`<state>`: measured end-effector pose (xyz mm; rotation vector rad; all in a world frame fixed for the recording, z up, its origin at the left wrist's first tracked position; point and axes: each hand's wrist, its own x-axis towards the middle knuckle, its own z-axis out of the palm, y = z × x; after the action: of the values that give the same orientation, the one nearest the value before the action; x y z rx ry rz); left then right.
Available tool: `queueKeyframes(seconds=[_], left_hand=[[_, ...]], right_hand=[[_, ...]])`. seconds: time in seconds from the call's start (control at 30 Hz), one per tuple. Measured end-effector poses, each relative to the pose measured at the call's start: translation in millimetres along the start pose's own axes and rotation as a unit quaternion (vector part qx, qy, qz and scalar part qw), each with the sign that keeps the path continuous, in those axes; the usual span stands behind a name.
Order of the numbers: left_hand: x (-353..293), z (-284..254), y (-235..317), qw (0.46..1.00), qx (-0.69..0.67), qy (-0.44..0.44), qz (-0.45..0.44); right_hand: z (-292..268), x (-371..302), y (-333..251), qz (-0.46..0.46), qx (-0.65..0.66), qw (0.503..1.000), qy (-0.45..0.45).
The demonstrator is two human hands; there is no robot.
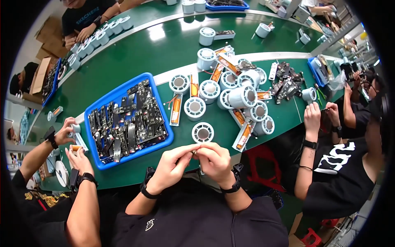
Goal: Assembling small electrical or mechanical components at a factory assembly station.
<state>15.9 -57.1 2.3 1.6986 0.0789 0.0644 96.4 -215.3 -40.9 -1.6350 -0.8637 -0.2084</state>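
Note:
My left hand (172, 165) and my right hand (216, 162) meet at the table's near edge, fingertips pinched together. Between them is a tiny part, mostly hidden by the fingers; only a small dark and metallic bit shows. Just beyond my fingers lies a light-blue round housing (203, 132) with a slotted rim and grey centre. Left of my hands, a blue tray (98, 161) is heaped with dark circuit boards (131, 119). Farther out, several more round housings (194, 108) lie in a pile, many joined to white cases with orange cells (175, 109).
Loose circuit boards (286, 82) are heaped to the right of the pile. A co-worker's hands (76, 144) work close on my left, and another's hands (319, 117) on my right. A pale rail (173, 70) crosses the green table. A red stool (265, 168) stands below the edge.

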Motion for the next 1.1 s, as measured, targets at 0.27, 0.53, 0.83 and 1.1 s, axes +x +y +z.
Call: queueKeyframes(seconds=[0.27, 0.53, 0.83, 1.1], left_hand=[[3, 3, -13, 1.000, -0.021, 0.020, 0.011], [5, -5, -9, 0.999, -0.026, -0.008, -0.032], [3, -2, -10, 0.991, -0.113, -0.021, -0.073], [2, -6, 0, 0.996, 0.083, -0.013, 0.033]], right_hand=[[0, -6, -1, 0.072, 0.085, 0.993, 0.026], [-2, 5, 4, 0.020, -0.024, 0.999, -0.017], [-2, 3, 8, -0.024, -0.023, 0.999, -0.006], [-8, 14, -14, -0.043, -0.138, 0.989, -0.036]])
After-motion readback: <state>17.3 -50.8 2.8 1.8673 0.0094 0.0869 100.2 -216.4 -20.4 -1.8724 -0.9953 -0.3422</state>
